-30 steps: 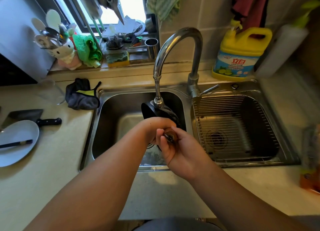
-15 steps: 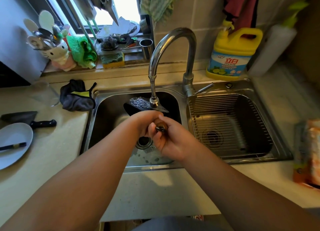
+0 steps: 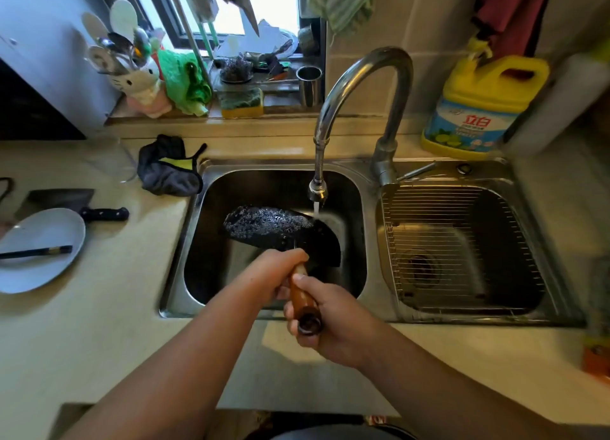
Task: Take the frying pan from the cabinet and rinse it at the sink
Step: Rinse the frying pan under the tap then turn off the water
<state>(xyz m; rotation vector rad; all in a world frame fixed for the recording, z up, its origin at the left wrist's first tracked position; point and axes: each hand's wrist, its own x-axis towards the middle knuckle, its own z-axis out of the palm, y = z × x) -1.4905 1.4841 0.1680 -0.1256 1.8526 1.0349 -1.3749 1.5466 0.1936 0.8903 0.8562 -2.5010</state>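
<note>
A black frying pan [image 3: 280, 231] with a wooden handle hangs tilted over the left basin of the steel sink [image 3: 188, 294]. Both hands grip the handle: my left hand [image 3: 267, 278] nearer the pan, my right hand [image 3: 330, 321] at the handle's end. Water runs from the curved faucet [image 3: 359, 83] onto the pan's right rim. The pan's inner face is wet and speckled with drops.
The right basin holds a wire rack [image 3: 462, 241]. A yellow detergent jug [image 3: 478, 106] stands behind it. On the left counter lie a dark cloth [image 3: 168, 169], a cleaver [image 3: 82, 205] and a plate [image 3: 36, 248] with chopsticks. The windowsill holds utensils and sponges.
The pan has turned from edge-on under the spout to tilted with its wet face showing, and moved left and lower. Both hands stay on the handle.
</note>
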